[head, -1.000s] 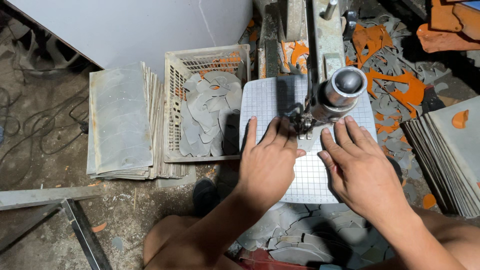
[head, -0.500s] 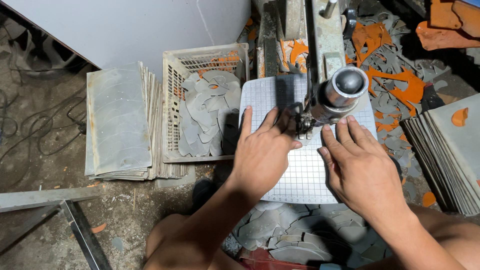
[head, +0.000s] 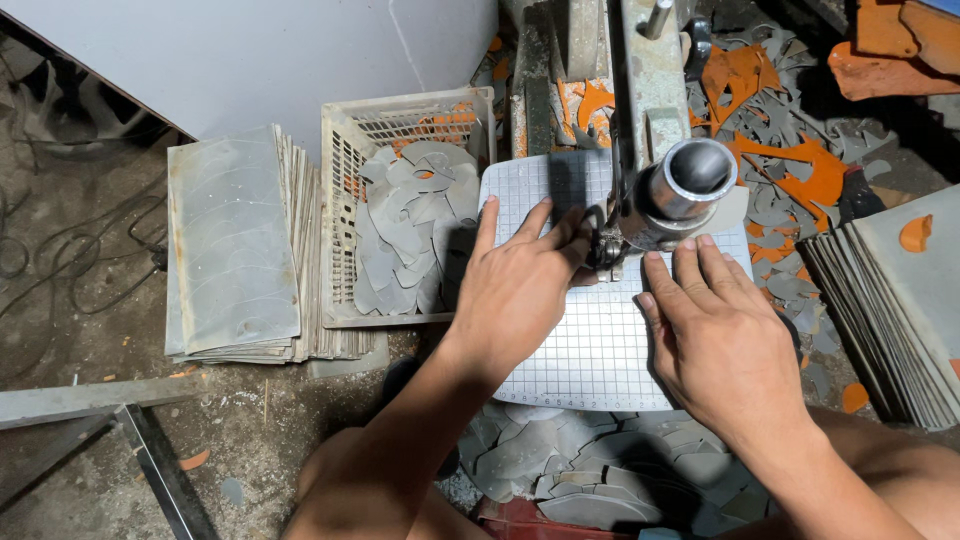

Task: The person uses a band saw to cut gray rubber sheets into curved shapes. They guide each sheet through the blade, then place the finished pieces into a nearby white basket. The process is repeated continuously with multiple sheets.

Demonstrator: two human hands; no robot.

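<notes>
A white gridded mat (head: 590, 345) lies on the cutting machine's bed, under a metal cylinder head (head: 685, 190). My left hand (head: 515, 290) rests flat on the mat, its fingers reaching up to the blade area just left of the cylinder. Flat on the mat's right side is my right hand (head: 715, 335), with fingertips close under the cylinder. Whatever piece sits at the blade is hidden by my fingers. Neither hand grips anything.
A beige plastic crate (head: 345, 215) of cut grey pieces stands left of the mat. A stack of grey sheets (head: 235, 245) lies further left, another stack (head: 895, 315) at the right. Grey and orange offcuts (head: 790, 165) litter the floor. A pile of cut grey pieces (head: 570, 465) lies below the mat.
My left hand has shifted slightly up and right toward the blade. My right hand has stayed almost in place.
</notes>
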